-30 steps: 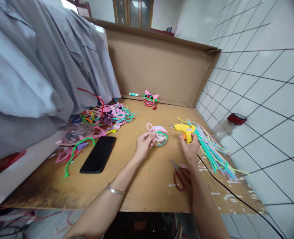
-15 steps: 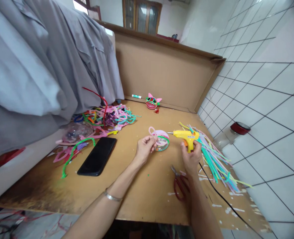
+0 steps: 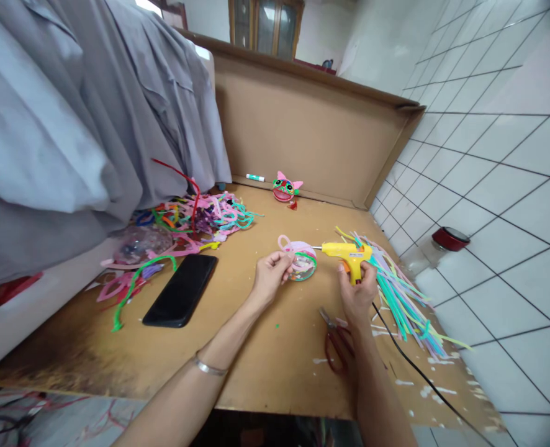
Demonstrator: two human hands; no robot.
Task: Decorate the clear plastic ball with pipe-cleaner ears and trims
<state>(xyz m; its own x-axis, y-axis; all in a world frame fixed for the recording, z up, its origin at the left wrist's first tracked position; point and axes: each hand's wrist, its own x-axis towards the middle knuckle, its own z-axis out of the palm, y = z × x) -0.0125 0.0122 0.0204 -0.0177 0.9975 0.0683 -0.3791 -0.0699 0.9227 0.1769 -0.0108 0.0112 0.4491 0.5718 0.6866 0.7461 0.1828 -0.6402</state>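
Observation:
My left hand (image 3: 271, 277) holds a small clear ball wrapped in pink and green pipe cleaners (image 3: 301, 261), just above the wooden table (image 3: 256, 347). My right hand (image 3: 359, 295) grips the handle of a yellow hot glue gun (image 3: 348, 253). The gun is level, and its metal nozzle points left and touches or nearly touches the ball's upper right side. A black cord (image 3: 424, 379) trails from the gun toward the lower right.
Red-handled scissors (image 3: 334, 338) lie under my right forearm. A bundle of pastel pipe cleaners (image 3: 396, 292) is to the right, a tangled pile (image 3: 200, 217) to the left. A black phone (image 3: 182, 288), a finished pink figure (image 3: 285, 188), a red-lidded jar (image 3: 436, 245) and hanging grey cloth (image 3: 70, 124) surround the table.
My right hand lifted the glue gun off the pipe cleaner bundle and turned its nozzle to the ball. The left hand kept the ball almost still.

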